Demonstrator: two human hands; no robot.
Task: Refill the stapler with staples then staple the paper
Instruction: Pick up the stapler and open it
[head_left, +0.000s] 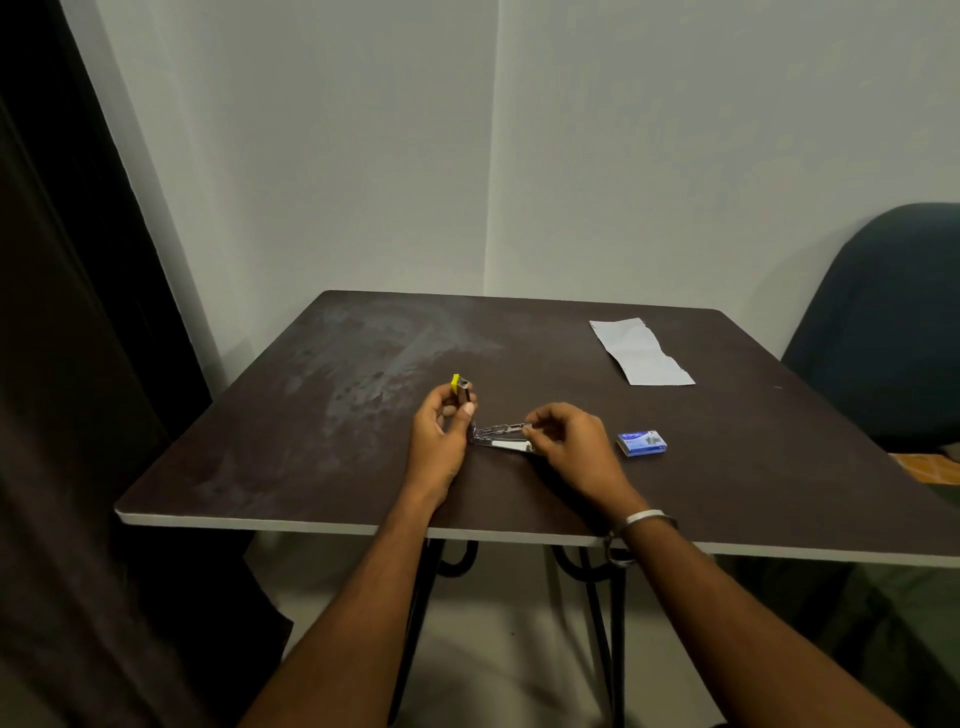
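Observation:
A small stapler (496, 434) lies opened on the dark table (311, 441). Its yellow-tipped top arm stands upright and its metal magazine points right. My left hand (441, 436) grips the raised top arm near the yellow end. My right hand (566, 441) pinches the far end of the magazine channel; whether staples are between its fingers is too small to tell. A blue staple box (642, 443) sits closed just right of my right hand. A folded white paper (640, 352) lies at the back right of the table.
The table's front edge (363, 526) runs under my forearms. A dark curtain (78, 364) hangs at the left. A dark blue chair (883, 332) stands beyond the table's right side. White walls meet in a corner behind the table.

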